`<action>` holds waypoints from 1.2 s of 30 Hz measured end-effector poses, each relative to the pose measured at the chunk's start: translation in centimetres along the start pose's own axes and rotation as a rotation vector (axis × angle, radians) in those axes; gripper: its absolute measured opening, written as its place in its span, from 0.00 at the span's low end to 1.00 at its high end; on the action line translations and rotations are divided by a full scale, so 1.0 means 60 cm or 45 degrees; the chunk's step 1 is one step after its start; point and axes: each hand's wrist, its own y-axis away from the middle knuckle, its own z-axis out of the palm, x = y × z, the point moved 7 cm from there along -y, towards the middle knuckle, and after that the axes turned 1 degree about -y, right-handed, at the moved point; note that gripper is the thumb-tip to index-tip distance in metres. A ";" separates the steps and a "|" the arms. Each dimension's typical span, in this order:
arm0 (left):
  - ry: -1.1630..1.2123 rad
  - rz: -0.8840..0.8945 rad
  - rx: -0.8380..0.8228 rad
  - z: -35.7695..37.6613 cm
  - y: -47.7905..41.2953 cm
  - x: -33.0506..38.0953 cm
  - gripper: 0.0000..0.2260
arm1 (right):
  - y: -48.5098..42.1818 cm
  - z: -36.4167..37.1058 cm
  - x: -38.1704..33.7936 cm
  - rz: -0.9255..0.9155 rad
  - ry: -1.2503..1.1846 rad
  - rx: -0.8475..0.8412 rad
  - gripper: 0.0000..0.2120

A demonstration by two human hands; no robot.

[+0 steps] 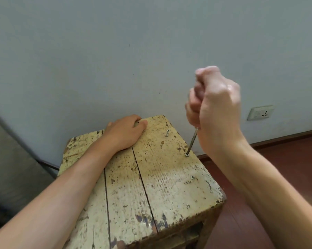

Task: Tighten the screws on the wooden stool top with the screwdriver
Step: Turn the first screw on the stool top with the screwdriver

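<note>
A worn wooden stool top with peeling pale-yellow paint fills the middle. My right hand grips the handle of a screwdriver, whose metal shaft slants down to a screw near the top's right edge. The handle is hidden inside my fist. My left hand rests on the far edge of the stool top, fingers curled over that edge. Another screw stands raised near the far right corner, and a third screw sits low in the wood nearer to me.
A pale grey wall stands right behind the stool, with a white socket low on the right. Dark red floor lies to the right. A grey slanted surface is at the left.
</note>
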 end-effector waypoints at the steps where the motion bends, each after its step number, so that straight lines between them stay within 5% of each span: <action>1: 0.002 -0.003 -0.003 -0.001 0.001 0.000 0.21 | 0.009 -0.011 -0.002 -0.055 -0.018 0.154 0.24; 4: -0.002 -0.003 -0.009 -0.001 0.002 0.001 0.22 | 0.014 -0.022 -0.004 -0.042 -0.076 0.248 0.22; 11: 0.002 -0.006 0.004 -0.002 0.003 0.002 0.21 | -0.033 0.008 0.006 0.278 -0.086 -0.526 0.07; 20: 0.004 -0.018 -0.007 0.000 0.001 0.001 0.21 | -0.014 0.044 0.008 0.471 -0.218 -1.055 0.20; 23: 0.000 -0.019 -0.004 -0.001 0.002 0.002 0.21 | -0.016 0.044 0.012 0.454 -0.179 -0.886 0.24; 30: 0.001 -0.013 -0.014 -0.003 0.006 0.005 0.21 | -0.002 -0.013 0.003 0.005 -0.014 0.206 0.23; 33: -0.001 -0.012 -0.017 -0.003 0.006 0.006 0.21 | 0.004 -0.018 0.000 0.015 -0.052 0.178 0.22; 36: 0.003 -0.011 -0.015 -0.004 0.005 0.007 0.21 | -0.006 0.006 0.001 0.075 0.058 -0.236 0.13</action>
